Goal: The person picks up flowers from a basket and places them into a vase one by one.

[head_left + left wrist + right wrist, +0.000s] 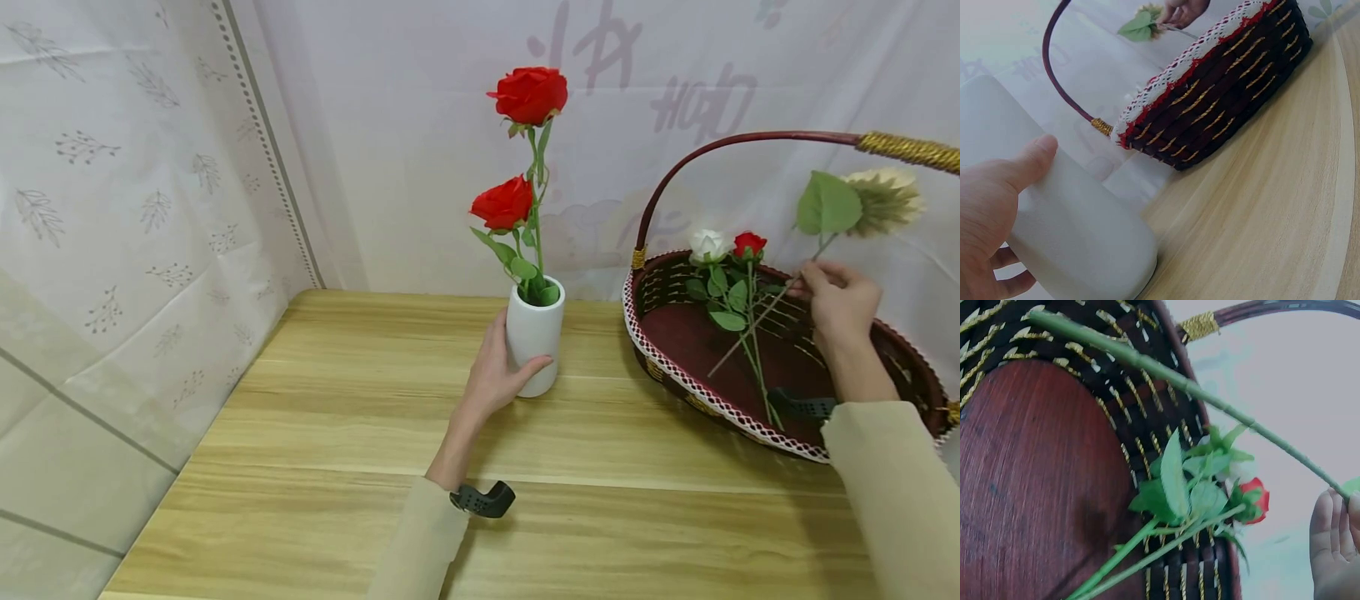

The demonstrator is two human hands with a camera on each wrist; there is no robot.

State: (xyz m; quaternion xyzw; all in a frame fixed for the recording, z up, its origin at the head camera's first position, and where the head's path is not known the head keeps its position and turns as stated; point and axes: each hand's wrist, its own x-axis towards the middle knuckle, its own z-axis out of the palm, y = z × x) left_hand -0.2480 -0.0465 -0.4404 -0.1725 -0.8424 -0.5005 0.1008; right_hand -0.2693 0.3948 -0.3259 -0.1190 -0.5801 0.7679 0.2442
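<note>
My left hand (491,371) grips an upright white vase (537,337) on the table, thumb across its front; the left wrist view shows the thumb and curled fingers around the vase (1079,219). Two red roses, an upper one (531,96) and a lower one (504,203), stand in it. Over the basket (693,396), my right hand (847,304) pinches the stem of a cream flower (885,202) with a green leaf. Its stem (1210,400) slants down across the basket's inside. A white rose (708,246) and a smaller red rose (750,244) lie in the basket.
The brown woven basket has a white lace rim and a tall arched handle (757,136) wrapped in gold. Under it and the vase is a wood-grain table (337,417). Pale printed curtains (390,125) hang behind and at the left.
</note>
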